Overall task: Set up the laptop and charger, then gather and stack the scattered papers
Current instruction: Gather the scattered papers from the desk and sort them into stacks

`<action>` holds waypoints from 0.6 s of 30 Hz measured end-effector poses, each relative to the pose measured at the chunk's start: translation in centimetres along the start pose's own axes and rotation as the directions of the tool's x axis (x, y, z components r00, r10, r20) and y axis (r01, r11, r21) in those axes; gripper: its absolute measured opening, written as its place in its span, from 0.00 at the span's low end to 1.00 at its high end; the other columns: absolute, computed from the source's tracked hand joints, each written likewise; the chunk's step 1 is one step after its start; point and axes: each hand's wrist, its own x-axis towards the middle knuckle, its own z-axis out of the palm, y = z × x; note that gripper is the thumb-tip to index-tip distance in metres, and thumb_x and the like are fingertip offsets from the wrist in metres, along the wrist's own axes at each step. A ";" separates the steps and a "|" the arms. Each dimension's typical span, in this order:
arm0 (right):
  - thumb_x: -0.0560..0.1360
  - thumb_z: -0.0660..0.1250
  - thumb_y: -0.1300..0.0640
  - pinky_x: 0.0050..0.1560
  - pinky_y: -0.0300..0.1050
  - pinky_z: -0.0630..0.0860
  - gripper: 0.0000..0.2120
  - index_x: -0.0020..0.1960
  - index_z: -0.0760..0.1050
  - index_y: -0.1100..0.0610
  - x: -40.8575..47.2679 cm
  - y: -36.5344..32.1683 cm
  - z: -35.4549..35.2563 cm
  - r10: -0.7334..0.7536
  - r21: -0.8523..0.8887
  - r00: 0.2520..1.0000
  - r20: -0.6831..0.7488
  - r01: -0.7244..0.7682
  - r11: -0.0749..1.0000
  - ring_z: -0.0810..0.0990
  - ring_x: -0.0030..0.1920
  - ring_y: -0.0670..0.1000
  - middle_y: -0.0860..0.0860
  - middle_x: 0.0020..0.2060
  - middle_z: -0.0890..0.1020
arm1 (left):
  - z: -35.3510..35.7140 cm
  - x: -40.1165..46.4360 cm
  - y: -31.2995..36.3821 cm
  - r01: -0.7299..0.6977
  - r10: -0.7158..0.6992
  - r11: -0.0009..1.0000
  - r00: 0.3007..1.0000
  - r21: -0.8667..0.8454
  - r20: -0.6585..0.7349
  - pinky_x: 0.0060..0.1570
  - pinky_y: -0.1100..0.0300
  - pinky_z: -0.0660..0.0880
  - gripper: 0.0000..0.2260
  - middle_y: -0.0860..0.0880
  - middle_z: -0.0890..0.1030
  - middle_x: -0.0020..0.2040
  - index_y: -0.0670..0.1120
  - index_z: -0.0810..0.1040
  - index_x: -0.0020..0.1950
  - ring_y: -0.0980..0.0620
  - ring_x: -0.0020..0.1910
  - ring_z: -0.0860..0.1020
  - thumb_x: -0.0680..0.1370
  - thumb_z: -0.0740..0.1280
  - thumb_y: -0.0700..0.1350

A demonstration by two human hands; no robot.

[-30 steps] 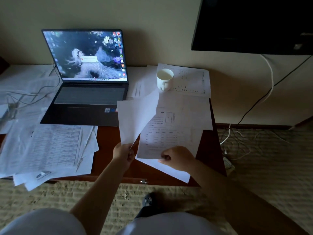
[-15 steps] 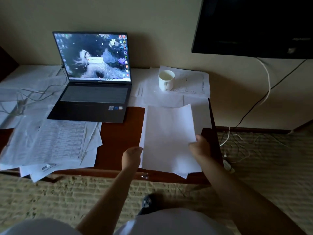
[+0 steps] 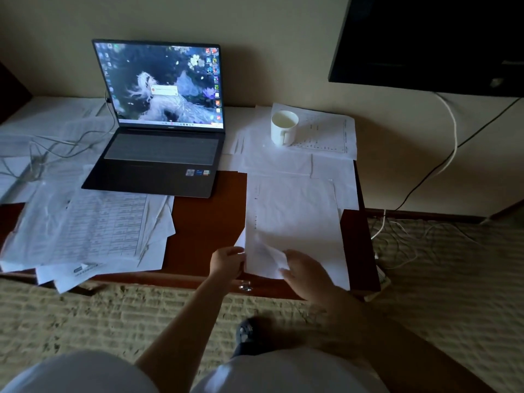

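Observation:
An open laptop (image 3: 158, 154) with its screen lit stands at the back of the brown table (image 3: 204, 222), and a thin charger cable (image 3: 56, 143) runs off from its left side. A stack of white papers (image 3: 295, 217) lies at the table's front right. My left hand (image 3: 226, 262) grips its lower left corner. My right hand (image 3: 303, 270) pinches a curled-up sheet corner at its near edge. A loose pile of printed sheets (image 3: 85, 228) spreads over the front left, and more sheets (image 3: 326, 131) lie at the back right.
A white mug (image 3: 283, 127) stands on the back-right sheets. A dark TV (image 3: 439, 38) hangs on the wall at upper right, with cables (image 3: 397, 234) running down to a power strip (image 3: 381, 276) on the carpet. The table's right edge is beside the stack.
The sheets I held up have come down flat onto the front-right stack. My right hand has slid from the stack's right edge to its near edge, close to my left hand.

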 end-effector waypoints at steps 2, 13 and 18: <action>0.79 0.58 0.47 0.37 0.40 0.66 0.17 0.38 0.72 0.56 0.3 0.3 -1.2 0.207 0.255 0.971 -0.123 -0.171 0.952 0.70 0.31 0.49 0.51 0.30 0.72 | 0.1 0.3 -0.2 -0.021 0.021 0.999 1.000 0.042 0.023 0.34 0.58 0.79 0.12 0.42 0.82 0.41 0.38 0.79 0.56 0.46 0.37 0.81 0.73 0.67 0.31; 0.80 0.59 0.49 0.54 0.47 0.77 0.25 0.75 0.60 0.51 0.9 -0.7 -0.6 -0.083 0.036 0.994 -0.065 0.086 0.996 0.79 0.57 0.56 0.56 0.69 0.71 | 1.4 -0.6 -0.3 0.073 -0.060 0.953 0.997 -0.295 0.053 0.36 0.55 0.81 0.12 0.41 0.82 0.40 0.40 0.78 0.52 0.46 0.36 0.81 0.70 0.73 0.32; 0.76 0.63 0.41 0.40 0.44 0.73 0.20 0.57 0.76 0.56 1.6 -2.2 -0.8 -0.004 0.245 1.000 -0.023 0.009 0.970 0.79 0.42 0.51 0.51 0.43 0.81 | 1.8 -0.4 -0.6 0.231 -0.094 0.784 0.962 -0.576 0.258 0.35 0.61 0.80 0.11 0.41 0.80 0.44 0.35 0.77 0.53 0.48 0.40 0.80 0.72 0.71 0.36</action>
